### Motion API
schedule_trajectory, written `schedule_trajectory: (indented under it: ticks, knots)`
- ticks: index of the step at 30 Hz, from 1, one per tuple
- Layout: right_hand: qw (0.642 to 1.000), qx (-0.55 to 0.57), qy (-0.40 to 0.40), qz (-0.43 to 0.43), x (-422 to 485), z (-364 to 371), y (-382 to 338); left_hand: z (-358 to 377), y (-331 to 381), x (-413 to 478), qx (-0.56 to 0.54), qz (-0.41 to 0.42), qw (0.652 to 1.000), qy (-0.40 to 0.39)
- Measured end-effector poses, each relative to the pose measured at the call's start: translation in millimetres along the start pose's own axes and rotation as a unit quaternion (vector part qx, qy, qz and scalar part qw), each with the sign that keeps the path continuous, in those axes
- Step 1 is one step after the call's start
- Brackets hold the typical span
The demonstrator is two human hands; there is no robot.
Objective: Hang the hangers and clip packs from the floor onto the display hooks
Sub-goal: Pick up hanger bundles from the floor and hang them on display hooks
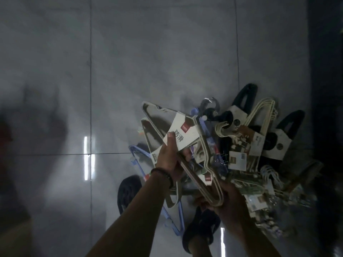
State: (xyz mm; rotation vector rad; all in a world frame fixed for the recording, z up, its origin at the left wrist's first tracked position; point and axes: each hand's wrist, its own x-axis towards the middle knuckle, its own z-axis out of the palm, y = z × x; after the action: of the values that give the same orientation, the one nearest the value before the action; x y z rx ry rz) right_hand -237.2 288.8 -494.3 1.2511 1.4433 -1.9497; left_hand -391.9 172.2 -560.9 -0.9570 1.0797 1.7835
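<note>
A bundle of beige hangers with a white paper label is lifted above a pile on the floor. My left hand grips the bundle at the label. My right hand holds the same bundle at its lower end. Under and to the right lie black hanger packs, cream hangers, blue hangers and small clip packs. No display hooks are in view.
Glossy grey floor tiles spread to the left and far side, with light reflections. My two dark shoes stand beside the pile. A dark edge runs along the right side.
</note>
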Motion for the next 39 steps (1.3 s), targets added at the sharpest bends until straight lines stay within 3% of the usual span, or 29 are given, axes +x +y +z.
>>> schedule_trajectory:
  ticks: [5,9,11,15,18,21,23,26,28,30,32,34,39]
  knots:
    - [0.993,-0.014,0.049,0.11,57.6,-9.5,2.0,-47.1,-3.1,3.8,0.083,0.088,0.989,0.082]
    - [0.989,-0.14,-0.015,0.037,92.6,6.4,-23.8,-63.4,-12.9,-9.4,0.115,0.104,0.985,0.07]
    - [0.988,-0.155,0.015,0.01,100.0,21.7,-45.0,-66.3,-13.6,-15.6,0.123,0.117,0.985,0.038]
    - [0.998,0.008,0.05,0.039,91.8,26.8,-82.1,-61.9,12.6,-39.4,0.204,0.176,0.963,-0.003]
    - [0.991,0.117,-0.012,0.068,75.0,22.7,-109.8,-60.4,35.4,-47.5,0.289,0.222,0.931,-0.018]
    - [0.976,0.154,-0.091,0.123,72.0,27.3,-113.6,-55.7,42.6,-48.2,0.248,0.204,0.941,-0.108]
    - [0.977,0.124,-0.092,0.148,79.2,34.5,-103.3,-58.0,40.4,-46.0,0.314,0.235,0.913,-0.115]
    - [0.988,0.018,-0.005,0.156,106.6,46.7,-68.5,-77.5,31.9,-36.2,0.398,0.341,0.85,-0.058]
    - [0.988,-0.048,0.054,0.138,125.5,53.3,-39.8,-94.5,17.8,-18.9,0.33,0.305,0.889,0.091]
    - [0.984,-0.069,0.08,0.144,139.2,58.7,-11.6,-108.7,1.5,3.9,0.254,0.178,0.93,0.196]
    - [0.982,-0.068,0.072,0.159,151.4,64.7,14.0,-126.8,-17.5,28.2,0.27,0.034,0.941,0.201]
    - [0.982,-0.11,0.067,0.14,160.5,73.7,31.7,-137.8,-29.8,47.9,0.272,-0.039,0.947,0.166]
    - [0.929,-0.35,0.105,0.059,173.6,93.9,59.8,-132.4,-29.2,75.8,0.19,-0.058,0.97,0.137]
